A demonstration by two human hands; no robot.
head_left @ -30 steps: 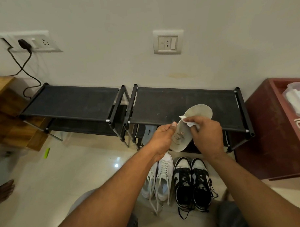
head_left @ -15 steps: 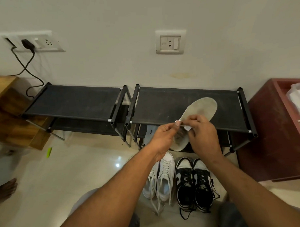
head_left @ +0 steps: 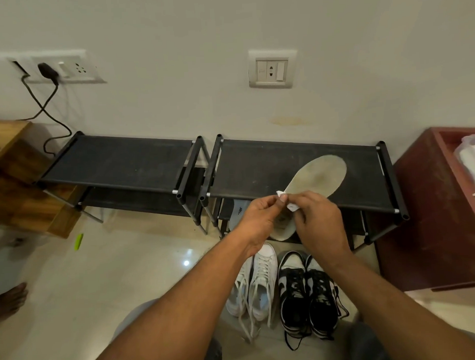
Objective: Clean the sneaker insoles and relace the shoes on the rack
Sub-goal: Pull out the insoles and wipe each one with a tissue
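Progress: I'd call it early-to-middle, and we're in the insole-cleaning part right now.
Insole in hand: the insole is held up in the air over the top shelf of the right rack, toe end pointing away and heel end tucked between the two hands. It looks greyish with darker worn patches, so I'd guess it isn't clean yet.
Left hand: the left hand has its fingers curled in, and thumb and forefinger pinch a corner of the white wipe.
Right hand: the right hand has its fingers bent and is gripping the rest of the wipe against the insole. I honestly can't tell which hand carries the insole's weight.
Other insole: a second insole sits on the lower shelf, pale with some print on it. I can't tell if it's been cleaned.
Still to do: relacing, I think. The white sneakers and the black-and-white sneakers stand on the floor just in front of the rack with their laces loose and trailing, so neither pair is back on a shelf.
Materials: the insole is thin, flat and bendy-looking with a matte, fabric-like face. The wipe is small, crumpled and soft. The rack shelves are dark, dusty fabric stretched on black tube frames, and the floor is glossy pale tile.
Shapes: the insole is a long oval that's wider at the toe.
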